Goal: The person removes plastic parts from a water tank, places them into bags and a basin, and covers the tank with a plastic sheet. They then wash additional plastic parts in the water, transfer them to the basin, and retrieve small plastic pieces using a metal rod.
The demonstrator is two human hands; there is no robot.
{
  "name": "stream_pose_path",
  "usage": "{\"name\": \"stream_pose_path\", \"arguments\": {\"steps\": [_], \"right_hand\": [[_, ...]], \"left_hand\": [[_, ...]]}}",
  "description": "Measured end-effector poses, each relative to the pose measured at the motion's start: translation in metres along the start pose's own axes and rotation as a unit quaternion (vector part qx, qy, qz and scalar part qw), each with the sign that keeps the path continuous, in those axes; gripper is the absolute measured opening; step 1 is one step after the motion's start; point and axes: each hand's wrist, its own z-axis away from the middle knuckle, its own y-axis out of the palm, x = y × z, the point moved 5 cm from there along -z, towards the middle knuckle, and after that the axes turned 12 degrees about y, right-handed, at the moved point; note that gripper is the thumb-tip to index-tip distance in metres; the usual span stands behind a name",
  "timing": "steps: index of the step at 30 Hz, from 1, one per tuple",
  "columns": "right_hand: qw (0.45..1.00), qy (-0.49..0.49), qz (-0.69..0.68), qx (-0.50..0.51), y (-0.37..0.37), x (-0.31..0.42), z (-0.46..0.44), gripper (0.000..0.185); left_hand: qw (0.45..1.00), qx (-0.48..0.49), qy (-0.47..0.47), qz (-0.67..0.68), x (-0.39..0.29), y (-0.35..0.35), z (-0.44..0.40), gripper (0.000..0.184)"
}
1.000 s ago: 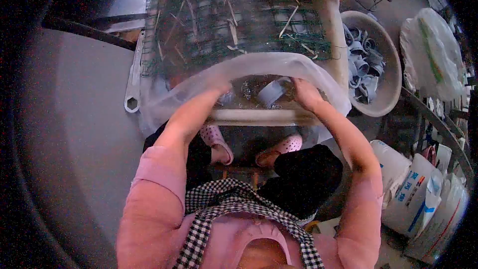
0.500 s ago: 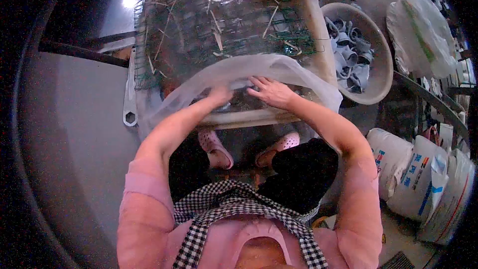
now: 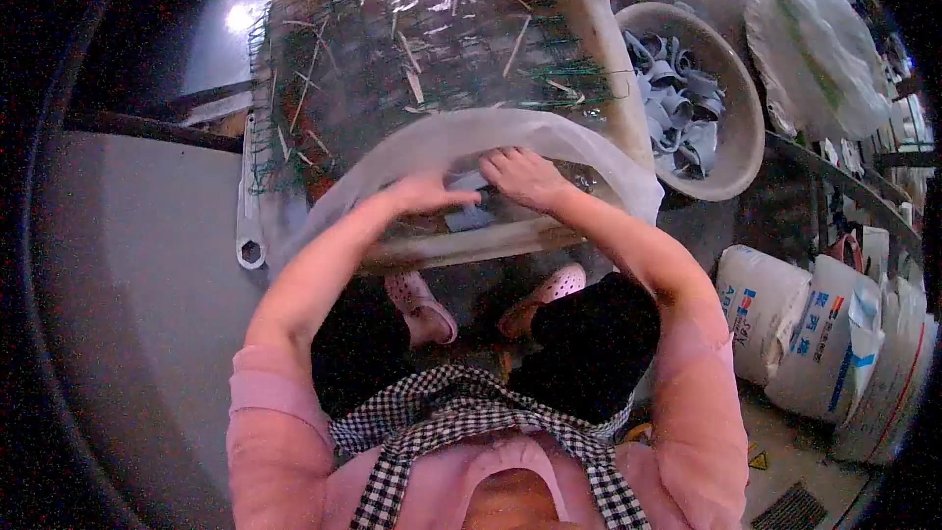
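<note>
Both my hands are in the shallow water tank [image 3: 432, 253], inside the curve of a translucent plastic sheet [image 3: 559, 125] draped over its near end. My left hand [image 3: 432, 193] has its fingers stretched toward the right, just above a grey piece [image 3: 469, 217] that looks like plastic. A second grey piece [image 3: 469, 180] lies between the hands, beside the fingers of my right hand [image 3: 522, 177]. Those fingers are bent downward and pressed together; whatever is under them is hidden.
Green wire mesh [image 3: 363, 69] with thin sticks covers the tank's far part. On the right stands a round tub [image 3: 751, 128] of curved grey pieces. White sacks [image 3: 819, 334] lean at the lower right. A large wrench [image 3: 249, 216] sits along the tank's left side.
My left hand has moved slightly left and its fingers now reach out. The grey pieces between my hands show more clearly. The whole view has shifted a little.
</note>
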Motion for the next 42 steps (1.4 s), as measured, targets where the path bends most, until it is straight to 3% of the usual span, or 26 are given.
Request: {"name": "stream_pose_path", "arguments": {"steps": [3,4,7,8,10,11,13,14,15,16,17,18,20,22,23,25,27,29,30,32,33,35,37,39,41,42], "right_hand": [[0.997,-0.014,0.047,0.060,-0.008,-0.004,0.008,0.025],[0.998,0.013,0.018,0.065,-0.004,-0.012,0.014,0.032],[0.999,0.020,0.033,0.011,-0.023,-0.019,0.024,0.036],[1.000,0.015,0.001,0.000,-0.017,-0.024,0.026,0.026],[0.999,0.034,-0.023,-0.021,-0.017,-0.028,0.030,0.026],[0.997,0.056,-0.047,-0.041,-0.018,-0.033,0.031,0.025],[0.988,0.082,-0.097,-0.085,-0.006,-0.055,0.039,0.031],[0.974,0.114,-0.149,-0.127,-0.011,-0.064,0.042,0.039],[0.974,0.112,-0.151,-0.125,-0.011,-0.071,0.044,0.039],[0.956,0.162,-0.198,-0.140,-0.012,-0.082,0.049,0.045],[0.933,0.211,-0.246,-0.155,-0.017,-0.089,0.050,0.051],[0.923,0.261,-0.255,-0.120,-0.024,-0.086,0.053,0.057],[0.905,0.297,-0.280,-0.119,-0.006,-0.094,0.067,0.055],[0.858,0.319,-0.381,-0.130,-0.014,-0.090,0.069,0.052],[0.857,0.318,-0.384,-0.131,-0.013,-0.090,0.070,0.052],[0.796,0.380,-0.451,-0.135,-0.007,-0.096,0.076,0.050],[0.781,0.398,-0.470,-0.103,-0.001,-0.096,0.079,0.042],[0.753,0.428,-0.499,-0.041,0.006,-0.100,0.079,0.029],[0.752,0.430,-0.497,-0.044,0.009,-0.103,0.079,0.029],[0.648,0.444,-0.618,-0.039,0.027,-0.103,0.078,0.022],[0.648,0.444,-0.617,-0.046,0.018,-0.101,0.073,0.022],[0.483,0.470,-0.737,0.046,0.007,-0.086,0.065,0.017],[0.484,0.448,-0.747,0.087,0.012,-0.090,0.060,0.011],[0.266,0.406,-0.871,0.079,0.006,-0.083,0.054,0.008],[0.245,0.396,-0.882,0.069,-0.003,-0.087,0.050,0.011],[0.228,0.385,-0.892,0.061,-0.003,-0.092,0.046,0.011]], "left_hand": [[0.996,-0.052,-0.054,0.050,0.004,-0.036,0.011,0.056],[0.994,-0.113,-0.003,-0.009,0.025,-0.044,0.007,0.048],[0.989,-0.151,-0.004,-0.005,0.048,-0.052,0.005,0.045],[0.988,-0.157,-0.004,-0.005,0.044,-0.054,0.003,0.045],[0.976,-0.186,-0.107,0.019,0.038,-0.057,0.002,0.039],[0.975,-0.192,-0.108,0.020,0.048,-0.060,0.002,0.039],[0.988,-0.146,-0.004,-0.051,0.067,-0.060,-0.003,0.040],[0.987,-0.150,-0.007,-0.050,0.068,-0.059,0.001,0.040],[0.985,-0.096,-0.035,-0.140,0.071,-0.055,0.003,0.042],[0.970,-0.041,-0.063,-0.229,0.074,-0.052,0.006,0.045],[0.970,-0.043,-0.067,-0.230,0.087,-0.050,0.004,0.045],[0.948,0.115,-0.147,-0.258,0.110,-0.034,0.004,0.057],[0.894,0.271,-0.226,-0.275,0.135,-0.015,0.021,0.069],[0.880,0.201,-0.250,-0.351,0.109,-0.005,0.048,0.095],[0.879,0.201,-0.253,-0.351,0.118,0.003,0.054,0.095],[0.890,0.020,-0.286,-0.356,0.145,0.003,0.063,0.116],[0.903,0.027,-0.281,-0.325,0.122,-0.001,0.066,0.109],[0.932,-0.118,-0.303,-0.158,0.114,-0.007,0.064,0.091],[0.934,-0.117,-0.299,-0.159,0.112,-0.005,0.056,0.091],[0.895,-0.218,-0.379,-0.086,0.122,-0.008,0.053,0.069],[0.897,-0.218,-0.374,-0.090,0.139,-0.005,0.047,0.069],[0.918,-0.171,-0.333,-0.132,0.188,0.003,0.038,0.069],[0.948,-0.136,-0.275,-0.086,0.187,-0.001,0.043,0.060],[0.961,-0.002,-0.206,-0.186,0.162,-0.014,0.050,0.059],[0.963,0.016,-0.227,-0.145,0.178,-0.013,0.055,0.060],[0.961,-0.018,-0.236,-0.146,0.167,-0.017,0.059,0.050]]}}
